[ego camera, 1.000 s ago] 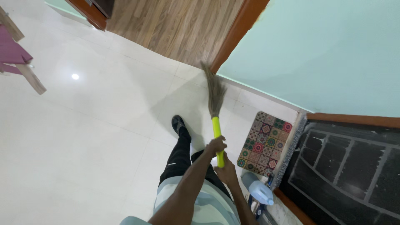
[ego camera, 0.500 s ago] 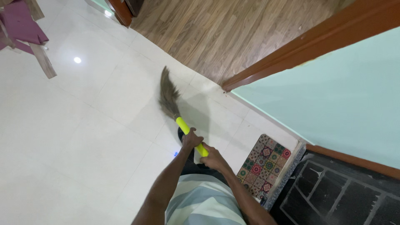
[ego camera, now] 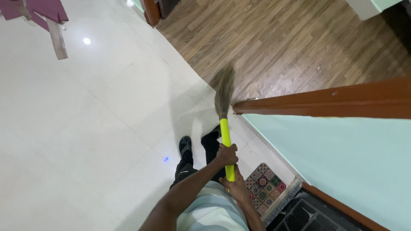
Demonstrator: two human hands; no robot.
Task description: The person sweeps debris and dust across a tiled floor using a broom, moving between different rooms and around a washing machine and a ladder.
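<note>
- Sweeping: left hand (ego camera: pixel 227 155) and right hand (ego camera: pixel 235 187) both wrapped tight round yellow broom handle (ego camera: pixel 225 139).
- Bristles (ego camera: pixel 224 93) blurred at far tile edge, beside wood door frame (ego camera: pixel 325 102).
- Best kept low; short strokes into that corner.

Open white tile floor (ego camera: pixel 85 128) lay wide to the left of the broom (ego camera: pixel 224 115). On the right, a brown door frame (ego camera: pixel 325 102) and pale green wall (ego camera: pixel 342 162) closed in, with a patterned mat (ego camera: pixel 265 190) beside the wall's foot.
</note>
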